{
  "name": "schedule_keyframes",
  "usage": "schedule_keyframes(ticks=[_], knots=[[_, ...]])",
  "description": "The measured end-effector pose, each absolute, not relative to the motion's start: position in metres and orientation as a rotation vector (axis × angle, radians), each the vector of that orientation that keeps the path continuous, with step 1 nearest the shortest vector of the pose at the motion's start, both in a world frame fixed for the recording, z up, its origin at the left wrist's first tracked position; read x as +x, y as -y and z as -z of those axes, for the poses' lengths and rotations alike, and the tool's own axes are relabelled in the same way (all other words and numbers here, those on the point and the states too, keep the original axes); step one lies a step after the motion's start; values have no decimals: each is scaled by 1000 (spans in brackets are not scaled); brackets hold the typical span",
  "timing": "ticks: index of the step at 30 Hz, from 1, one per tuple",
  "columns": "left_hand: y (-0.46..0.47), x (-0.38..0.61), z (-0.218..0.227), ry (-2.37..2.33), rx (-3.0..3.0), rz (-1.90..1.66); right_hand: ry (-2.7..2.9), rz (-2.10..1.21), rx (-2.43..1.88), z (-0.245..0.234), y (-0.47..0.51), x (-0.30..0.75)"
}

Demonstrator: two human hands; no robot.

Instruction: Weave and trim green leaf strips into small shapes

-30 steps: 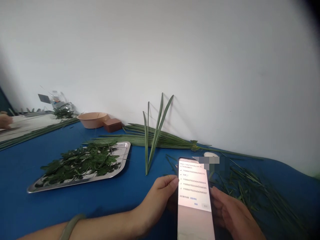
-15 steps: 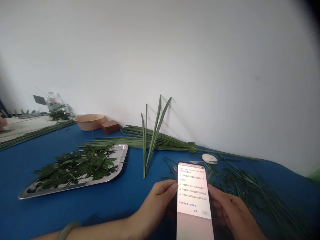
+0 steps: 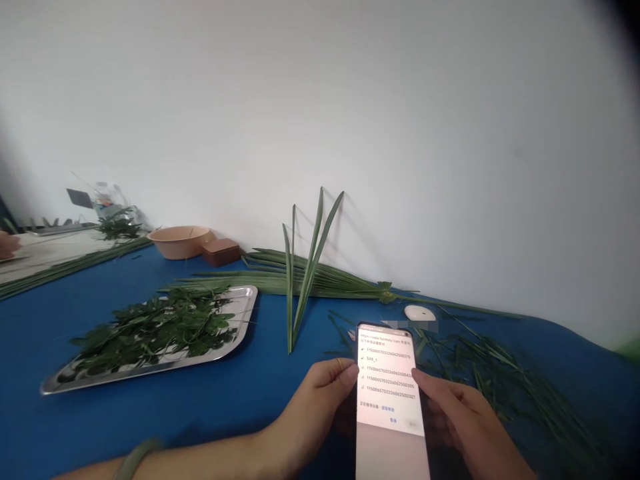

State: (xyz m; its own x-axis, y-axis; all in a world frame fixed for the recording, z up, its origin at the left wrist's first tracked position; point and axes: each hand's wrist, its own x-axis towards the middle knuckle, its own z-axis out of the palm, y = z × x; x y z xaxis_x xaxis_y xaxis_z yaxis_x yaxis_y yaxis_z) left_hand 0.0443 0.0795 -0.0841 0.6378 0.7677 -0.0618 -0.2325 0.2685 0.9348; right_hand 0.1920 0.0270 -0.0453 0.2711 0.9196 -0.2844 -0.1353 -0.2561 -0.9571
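Observation:
A smartphone (image 3: 390,400) with a lit white screen showing a list of numbers stands upright over the blue table (image 3: 225,400), low in the view. My left hand (image 3: 320,393) grips its left edge, a ring on one finger and a greenish bracelet on the wrist. My right hand (image 3: 460,420) holds its right edge, the thumb resting by the screen's side. Both hands hover just above the tabletop.
A steel tray (image 3: 240,327) of small green leaves lies left. Long palm fronds (image 3: 310,280) lie along the white wall, some blades standing up. Thin leaf strips (image 3: 500,380) are scattered right, by a small white object (image 3: 419,313). A peach bowl (image 3: 180,240) and brown box (image 3: 220,252) sit behind. Another person's hand (image 3: 7,243) is far left.
The view has shifted slightly; the phone stays held in both hands. My right thumb has moved a little closer to the screen's edge.

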Motion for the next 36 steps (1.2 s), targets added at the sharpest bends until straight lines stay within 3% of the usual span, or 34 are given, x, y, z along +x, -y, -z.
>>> schedule_keyframes(ticks=[36], knots=[[-78, 44, 85, -604, 1041, -724, 861, -1181, -1527, 47, -32, 191]])
